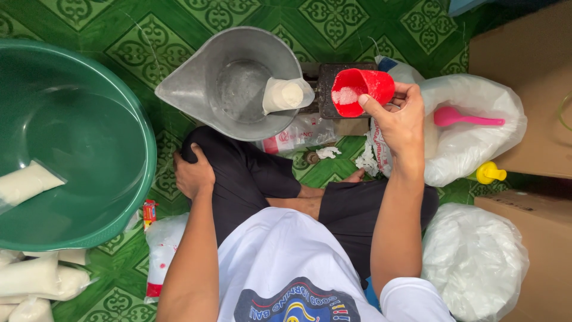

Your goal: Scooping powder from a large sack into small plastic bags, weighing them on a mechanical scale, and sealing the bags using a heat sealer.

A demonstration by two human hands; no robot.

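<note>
My right hand (398, 119) holds a red plastic scoop cup (359, 90) by its handle, tipped toward a small clear bag of white powder (286, 95). A little white powder lies inside the cup. The bag rests in a metal scale pan (229, 83) in front of my crossed legs. My left hand (192, 173) rests on my left knee, fingers curled, holding nothing.
A large green basin (89, 107) at left holds one filled bag (24, 183). Several filled bags (42, 280) lie at bottom left. At right are a big open bag of white powder (476, 113) with a pink spoon (465, 118), another plastic sack (473, 259), cardboard boxes (530, 53).
</note>
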